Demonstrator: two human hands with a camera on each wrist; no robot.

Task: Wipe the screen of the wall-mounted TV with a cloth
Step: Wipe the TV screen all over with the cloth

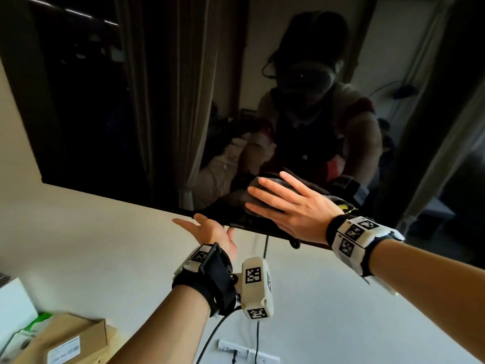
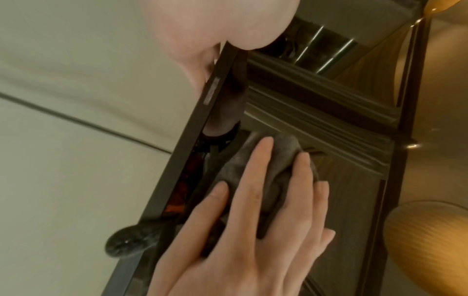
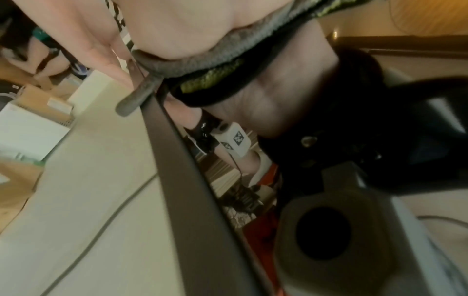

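**Right hand wiping low on the TV, left hand steadying the frame**

So: right hand (image 1: 286,206) lies flat, fingers straight, pressing a grey cloth (image 1: 253,191) onto the TV screen (image 1: 157,101) near its bottom bezel (image 2: 202,128). Likely flat to spread pressure. Left hand (image 1: 210,232), open, holds nothing; its fingers touch the lower edge, probably bracing the wall-mounted panel.

A plain off-white wall (image 1: 110,240) fills the lower part of the head view. A thin dark cable (image 1: 266,248) hangs down it toward a white socket strip (image 1: 249,353) near the bottom edge. At the lower left, a brown cardboard box (image 1: 78,340) with a white label sits beside a white box (image 1: 14,308). Light is soft and even.
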